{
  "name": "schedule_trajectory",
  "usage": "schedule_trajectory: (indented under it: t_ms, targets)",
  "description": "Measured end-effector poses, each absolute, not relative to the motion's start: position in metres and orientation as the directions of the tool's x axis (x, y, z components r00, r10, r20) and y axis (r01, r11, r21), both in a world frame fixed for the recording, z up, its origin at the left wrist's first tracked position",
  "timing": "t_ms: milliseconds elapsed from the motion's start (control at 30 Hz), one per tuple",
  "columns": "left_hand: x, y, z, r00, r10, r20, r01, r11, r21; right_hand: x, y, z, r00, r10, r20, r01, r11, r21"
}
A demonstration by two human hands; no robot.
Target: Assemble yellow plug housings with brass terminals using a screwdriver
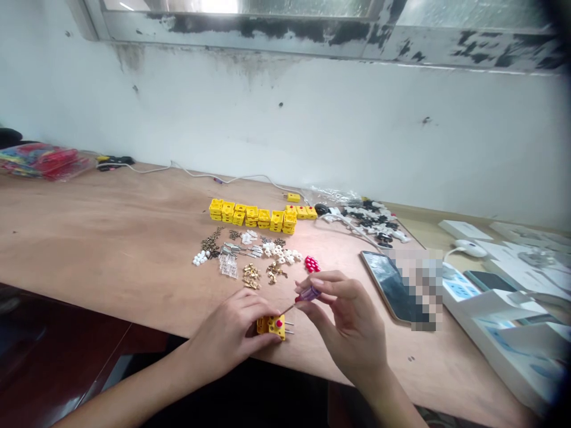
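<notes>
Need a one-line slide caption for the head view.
Left hand holds a small yellow plastic connector block over a plywood bench; right hand aims a purple-handled screwdriver at it.

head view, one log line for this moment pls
left hand: grips yellow connector | right hand: pinches screwdriver, tip at connector | behind: row of yellow connectors, small parts

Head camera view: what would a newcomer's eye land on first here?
At the near edge of the wooden table, the left hand grips a yellow connector while the right hand holds a small screwdriver with its tip at it. Farther back lies a row of yellow blocks, with little piles of small parts in front of that row.
</notes>
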State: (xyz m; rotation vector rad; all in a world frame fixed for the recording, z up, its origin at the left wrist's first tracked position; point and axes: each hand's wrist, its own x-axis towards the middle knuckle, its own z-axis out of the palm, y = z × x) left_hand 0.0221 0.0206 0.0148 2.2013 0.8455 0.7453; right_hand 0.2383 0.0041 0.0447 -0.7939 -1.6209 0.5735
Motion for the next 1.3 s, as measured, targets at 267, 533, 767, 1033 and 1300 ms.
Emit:
schedule_trajectory:
  t_ms: [267,533,767,1033,1300]
  targets:
    - [0.022,0.021,0.015,0.634,0.727,0.265,0.358,-0.579,0.733,0.236,0.007,0.046,-0.072,0.766,0.639,0.129,0.642,-0.756]
    - [0.023,0.02,0.015,0.63,0.728,0.269,0.349,-0.575,0.74,0.236,0.006,0.055,-0.208,0.812,0.545,0.072,0.569,-0.819]
    - [0.022,0.019,0.016,0.638,0.725,0.259,0.369,-0.584,0.723,0.234,0.009,0.05,-0.039,0.78,0.625,0.143,0.623,-0.769]
    - [0.022,0.019,0.015,0.634,0.725,0.269,0.365,-0.587,0.723,0.235,0.007,0.056,-0.171,0.816,0.552,0.091,0.571,-0.816]
    - [0.022,0.021,0.015,0.628,0.732,0.266,0.371,-0.581,0.724,0.237,0.007,0.06,-0.25,0.827,0.503,0.107,0.54,-0.835]
